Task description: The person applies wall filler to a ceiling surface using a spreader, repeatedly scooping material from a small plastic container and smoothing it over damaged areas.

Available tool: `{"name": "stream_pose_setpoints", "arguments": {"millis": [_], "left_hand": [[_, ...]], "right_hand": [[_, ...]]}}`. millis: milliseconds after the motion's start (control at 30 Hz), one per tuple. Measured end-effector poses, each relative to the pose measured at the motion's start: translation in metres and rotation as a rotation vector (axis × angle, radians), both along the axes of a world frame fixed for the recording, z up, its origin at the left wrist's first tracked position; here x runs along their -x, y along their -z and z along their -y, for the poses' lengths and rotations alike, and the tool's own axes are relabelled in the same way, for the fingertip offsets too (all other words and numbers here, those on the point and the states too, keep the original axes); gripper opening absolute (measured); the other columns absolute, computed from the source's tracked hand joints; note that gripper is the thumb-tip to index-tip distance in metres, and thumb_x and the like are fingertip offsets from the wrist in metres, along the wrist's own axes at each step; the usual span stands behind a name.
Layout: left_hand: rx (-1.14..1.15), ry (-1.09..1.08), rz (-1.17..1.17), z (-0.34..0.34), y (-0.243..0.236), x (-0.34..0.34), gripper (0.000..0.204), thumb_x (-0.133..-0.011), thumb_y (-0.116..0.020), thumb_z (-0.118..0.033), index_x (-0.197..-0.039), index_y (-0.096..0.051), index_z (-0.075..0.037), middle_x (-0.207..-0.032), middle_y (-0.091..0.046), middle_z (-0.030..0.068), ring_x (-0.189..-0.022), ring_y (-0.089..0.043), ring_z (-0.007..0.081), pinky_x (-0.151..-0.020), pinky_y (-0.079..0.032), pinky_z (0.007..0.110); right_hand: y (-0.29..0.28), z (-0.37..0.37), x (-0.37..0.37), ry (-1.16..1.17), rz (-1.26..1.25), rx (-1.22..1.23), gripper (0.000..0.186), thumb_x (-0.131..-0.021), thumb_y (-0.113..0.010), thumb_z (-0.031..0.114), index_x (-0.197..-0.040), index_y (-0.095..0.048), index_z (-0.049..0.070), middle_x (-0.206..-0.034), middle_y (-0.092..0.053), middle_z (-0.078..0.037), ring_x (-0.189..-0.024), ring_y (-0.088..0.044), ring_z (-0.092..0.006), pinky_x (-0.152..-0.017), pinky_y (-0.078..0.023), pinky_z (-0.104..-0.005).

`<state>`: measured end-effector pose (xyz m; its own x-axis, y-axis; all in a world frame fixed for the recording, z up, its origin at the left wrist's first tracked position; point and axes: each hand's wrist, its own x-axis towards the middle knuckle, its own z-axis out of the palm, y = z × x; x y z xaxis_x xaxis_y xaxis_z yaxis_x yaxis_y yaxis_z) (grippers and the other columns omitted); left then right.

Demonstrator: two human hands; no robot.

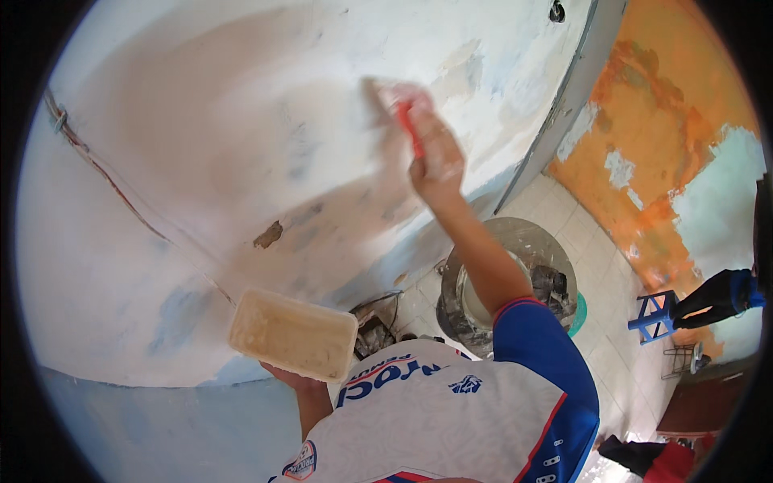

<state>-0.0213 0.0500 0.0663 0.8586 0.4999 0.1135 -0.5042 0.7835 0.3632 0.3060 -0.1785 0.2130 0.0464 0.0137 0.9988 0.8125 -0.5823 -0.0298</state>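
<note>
Up against the patchy white wall (233, 153), my right hand (441, 157) is closed round the red handle of a putty knife (407, 121). Motion smears the knife's blade, which lies at the wall surface or very close to it. Lower down, my left hand (294, 378) supports a cream rectangular plastic tub (294, 334) from beneath; most of its fingers are hidden behind the tub. A thin pale residue coats the tub's inside.
A brown cable (109, 177) runs down the wall at left, and a chipped brown spot (268, 235) marks it. Below stand a round grey table (515, 233) and a blue stool (656, 318) on the tiled floor (600, 249). An orange peeling wall (644, 121) rises at right.
</note>
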Motion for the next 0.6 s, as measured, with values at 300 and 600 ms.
{"name": "stream_pose_setpoints", "arguments": {"millis": [300, 600], "left_hand": [[-0.046, -0.034, -0.045, -0.006, -0.019, 0.025, 0.06, -0.111, -0.041, -0.053, -0.148, -0.049, -0.007, -0.138, -0.064, 0.0151, -0.117, -0.069, 0.0339, -0.098, -0.06, 0.051], [0.059, 0.011, 0.036, -0.034, -0.001, 0.067, 0.06, -0.11, -0.042, -0.052, -0.15, -0.05, -0.008, -0.141, -0.063, 0.0143, -0.121, -0.067, 0.035, -0.102, -0.058, 0.052]], "right_hand": [[-0.023, 0.011, -0.063, 0.164, -0.269, -0.215, 0.053, -0.1, -0.059, 0.001, -0.152, -0.056, 0.01, -0.118, -0.075, -0.022, -0.096, -0.076, -0.0401, -0.078, -0.062, -0.0434], [-0.076, 0.027, -0.011, 0.11, -0.319, -0.46, 0.033, -0.108, -0.052, 0.012, -0.134, -0.07, 0.002, -0.114, -0.078, -0.02, -0.098, -0.077, -0.0389, -0.087, -0.06, -0.0403]]}}
